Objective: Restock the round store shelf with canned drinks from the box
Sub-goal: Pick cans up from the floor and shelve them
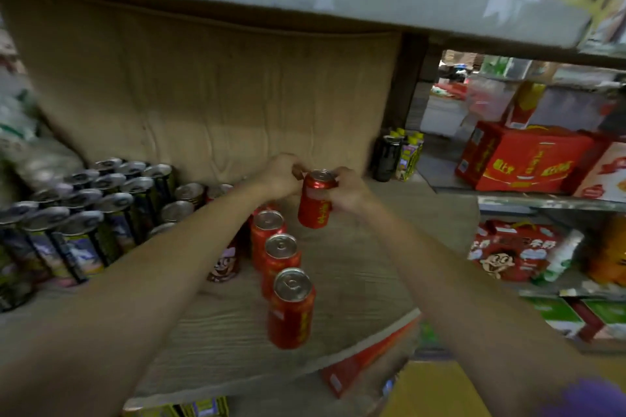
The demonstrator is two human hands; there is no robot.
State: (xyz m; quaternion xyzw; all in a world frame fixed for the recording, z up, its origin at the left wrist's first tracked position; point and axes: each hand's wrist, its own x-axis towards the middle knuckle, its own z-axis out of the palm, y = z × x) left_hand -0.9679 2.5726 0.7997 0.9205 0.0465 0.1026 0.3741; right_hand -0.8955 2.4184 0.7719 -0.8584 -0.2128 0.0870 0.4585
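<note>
1. A person's right hand (349, 191) grips a red can (316, 200) by its upper part, fingers curled round it, holding it tilted just above the wood-grain shelf board (355, 267)
2. The left hand (283, 176) is curled beside the can's rim, touching or almost touching it; whether it grips the can cannot be told
3. Below and nearer than the hands, three more red cans (281, 264) stand upright in a row on the board
4. Left of the left forearm stand dark cans with silver tops (84, 210), packed in rows
5. Behind the hands a sheet of brown cardboard (210, 88) lines the back
6. Well right of the right hand sit red gift cartons (521, 159) on another shelf
</note>
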